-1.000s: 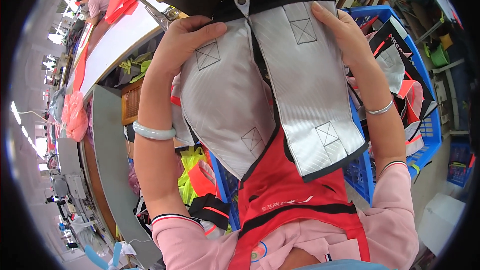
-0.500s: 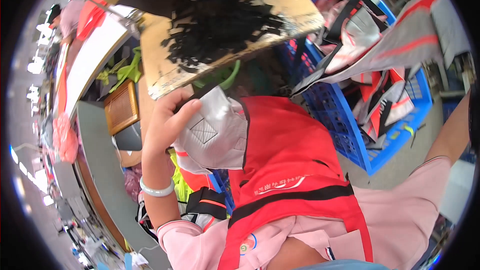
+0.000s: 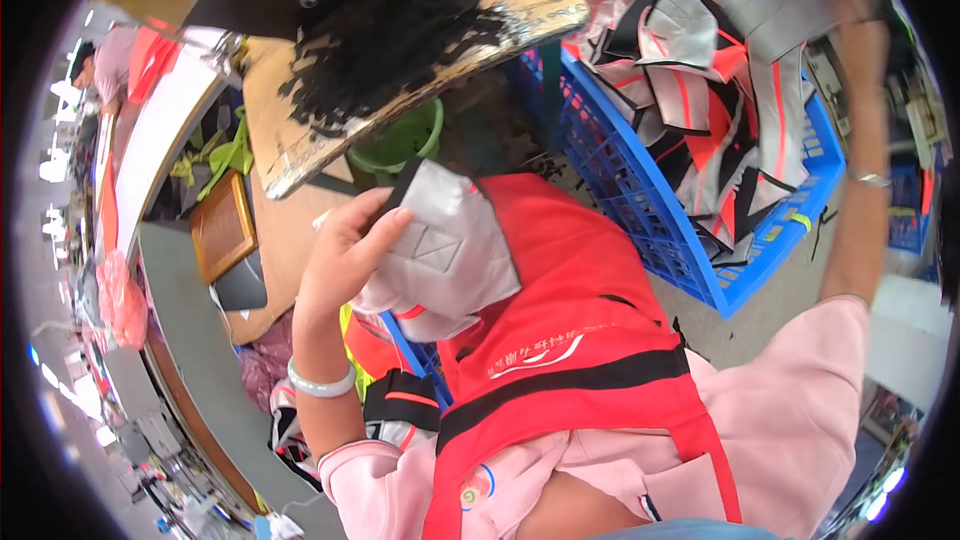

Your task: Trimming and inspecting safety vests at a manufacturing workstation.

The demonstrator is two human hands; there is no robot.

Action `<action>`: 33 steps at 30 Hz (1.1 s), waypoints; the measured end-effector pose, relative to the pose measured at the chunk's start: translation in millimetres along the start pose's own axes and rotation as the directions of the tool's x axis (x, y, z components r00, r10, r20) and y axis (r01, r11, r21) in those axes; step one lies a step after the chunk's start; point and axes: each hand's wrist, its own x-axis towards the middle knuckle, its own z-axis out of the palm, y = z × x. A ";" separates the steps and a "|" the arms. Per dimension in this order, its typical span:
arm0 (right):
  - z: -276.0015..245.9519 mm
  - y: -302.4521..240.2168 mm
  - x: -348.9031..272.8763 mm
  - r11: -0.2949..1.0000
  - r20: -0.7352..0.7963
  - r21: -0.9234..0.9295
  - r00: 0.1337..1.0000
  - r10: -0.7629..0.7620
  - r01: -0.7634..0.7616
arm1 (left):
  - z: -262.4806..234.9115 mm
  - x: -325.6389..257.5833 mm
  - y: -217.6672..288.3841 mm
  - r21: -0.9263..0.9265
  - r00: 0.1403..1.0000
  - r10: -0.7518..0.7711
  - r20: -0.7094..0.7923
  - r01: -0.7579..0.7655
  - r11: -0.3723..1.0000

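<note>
My left hand (image 3: 352, 245) is closed on a silvery-grey fabric piece (image 3: 440, 230), thumb on top near its black edge; a square with crossed stitching shows on it. The piece lies against my red apron (image 3: 570, 260). My right hand (image 3: 858, 20) is raised at the upper right, its fingers smeared by motion. It is at the edge of a grey fabric panel (image 3: 775, 0), over the far right part of a blue plastic basket (image 3: 660, 225). Whether it grips the panel cannot be made out. Grey, red and black fabric pieces (image 3: 690, 90) fill the basket.
A worn wooden board (image 3: 270, 130) carries a heap of black strips (image 3: 390, 45), with a green tub (image 3: 405, 135) below it. More black and grey pieces (image 3: 400, 405) lie by my left elbow. A person (image 3: 105, 75) is at a white table at far left.
My right hand has come into view at the upper right. The grey and red fabric that stretched across the basket no longer does so. My left hand keeps its fabric piece.
</note>
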 end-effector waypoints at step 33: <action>41.1 -368.8 -32.3 -0.776 0.626 0.321 0.736 -0.257 -0.543 | 12.5 -7.3 16.1 0.022 0.809 0.403 0.428 -0.456 0.890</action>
